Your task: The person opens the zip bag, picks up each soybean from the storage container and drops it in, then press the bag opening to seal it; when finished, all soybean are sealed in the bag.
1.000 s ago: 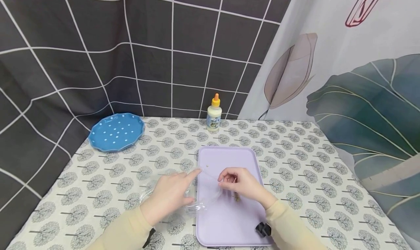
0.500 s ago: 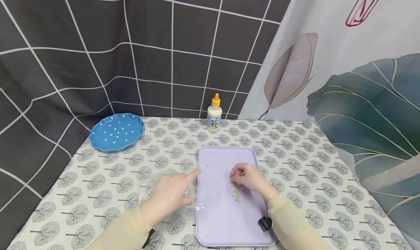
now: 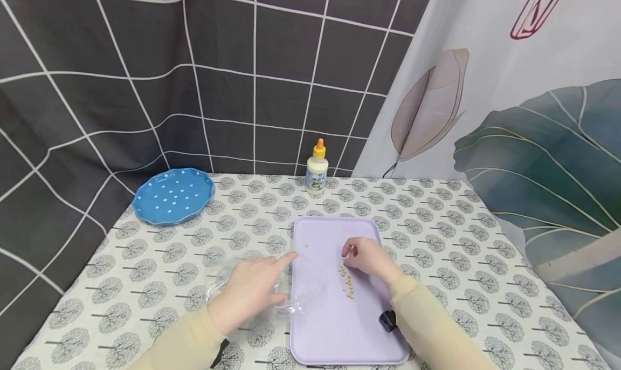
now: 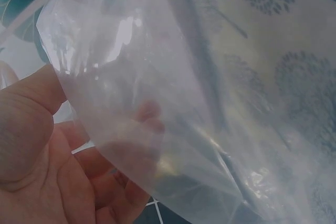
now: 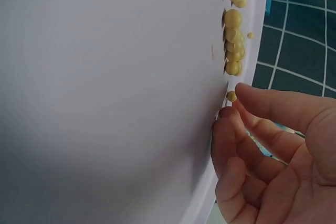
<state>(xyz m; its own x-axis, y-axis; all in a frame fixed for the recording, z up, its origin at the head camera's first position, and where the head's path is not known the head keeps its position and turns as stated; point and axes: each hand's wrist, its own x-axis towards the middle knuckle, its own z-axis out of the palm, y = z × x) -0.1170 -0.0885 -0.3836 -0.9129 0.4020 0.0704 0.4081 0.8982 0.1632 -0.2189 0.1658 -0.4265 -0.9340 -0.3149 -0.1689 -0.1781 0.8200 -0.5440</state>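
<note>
My left hand [image 3: 252, 283] holds a clear plastic bag [image 3: 303, 300] at the left side of a lilac tray [image 3: 335, 227], index finger stretched over the tray's edge. In the left wrist view the thumb lies at the rim of the bag [image 4: 121, 77], and bent fingers show through the film. My right hand [image 3: 368, 259] is low over the tray's right half, its thumb and fingertips pinching a soybean [image 5: 232, 96]. Several more round yellow soybeans [image 3: 349, 285] lie in a rough row just nearer to me. One single bean [image 3: 306, 246] lies at the tray's upper left.
A blue dotted plate [image 3: 173, 196] sits at the table's back left. Upright near the back edge stands a glue bottle [image 3: 316, 170] with a yellow cap and orange tip. Tree-patterned cloth [image 3: 436, 267] covers the table, with a dark checked curtain [image 3: 218, 89] behind.
My right hand has moved right from beside the bag, then slightly away from me, uncovering the row of soybeans. The left hand and bag have stayed where they were.
</note>
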